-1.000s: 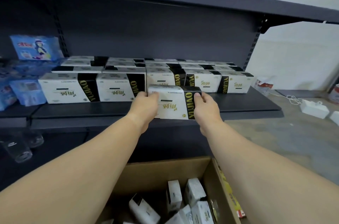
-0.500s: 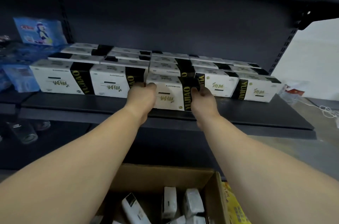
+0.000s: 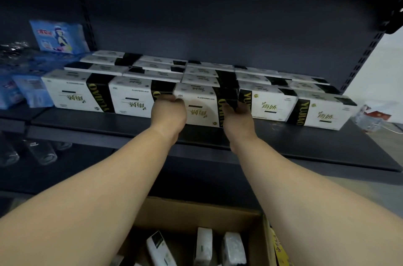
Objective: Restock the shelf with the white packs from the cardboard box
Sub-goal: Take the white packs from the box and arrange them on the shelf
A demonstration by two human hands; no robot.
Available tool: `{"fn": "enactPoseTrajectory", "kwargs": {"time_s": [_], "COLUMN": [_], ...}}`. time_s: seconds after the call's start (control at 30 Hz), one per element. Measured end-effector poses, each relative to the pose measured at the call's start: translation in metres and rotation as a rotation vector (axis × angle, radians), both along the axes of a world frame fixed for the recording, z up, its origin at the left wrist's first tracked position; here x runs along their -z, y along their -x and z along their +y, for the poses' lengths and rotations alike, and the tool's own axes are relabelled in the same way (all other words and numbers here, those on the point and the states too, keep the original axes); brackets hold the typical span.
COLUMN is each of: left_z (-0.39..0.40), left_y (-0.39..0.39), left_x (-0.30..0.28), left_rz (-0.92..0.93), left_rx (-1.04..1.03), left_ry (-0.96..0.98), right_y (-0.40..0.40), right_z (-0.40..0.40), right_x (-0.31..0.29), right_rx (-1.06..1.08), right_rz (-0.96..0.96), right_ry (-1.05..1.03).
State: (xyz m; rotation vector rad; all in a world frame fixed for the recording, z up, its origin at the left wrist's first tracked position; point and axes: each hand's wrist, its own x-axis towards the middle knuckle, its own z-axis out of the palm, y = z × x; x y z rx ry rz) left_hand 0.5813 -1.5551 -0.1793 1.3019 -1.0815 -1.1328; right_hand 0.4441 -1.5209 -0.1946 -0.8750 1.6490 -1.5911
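Your left hand (image 3: 169,111) and right hand (image 3: 237,113) hold one white pack (image 3: 200,104) by its two ends, fingers curled round each side (your left fingertips (image 3: 172,98) wrap its upper left corner). The pack stands on the dark shelf (image 3: 305,145), in the front row, between the pack on its left (image 3: 133,96) and the pack on its right (image 3: 267,102), touching or nearly touching both. More rows of the same packs lie behind. Below your forearms sits the cardboard box (image 3: 196,213), open, with several white packs (image 3: 204,246) inside. Blue packets (image 3: 58,36) stand at the shelf's left.
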Motion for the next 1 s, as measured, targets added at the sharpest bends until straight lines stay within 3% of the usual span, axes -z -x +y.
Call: {"fn": "enactPoseTrajectory", "kwargs": {"time_s": [0.73, 1.0], "left_z": [0.026, 0.038], "left_y": [-0.066, -0.097], "left_x": [-0.012, -0.011], "left_rz": [0.009, -0.037], "left_rx": [0.263, 0.292], "left_ry": [-0.085, -0.143], "right_y": [-0.067, -0.111], "right_z": [0.034, 0.049], "right_x": [-0.018, -0.018], "right_rx": [0.225, 0.184], "right_rz": [-0.104, -0.105], "right_ry": [0.019, -0.023]}}
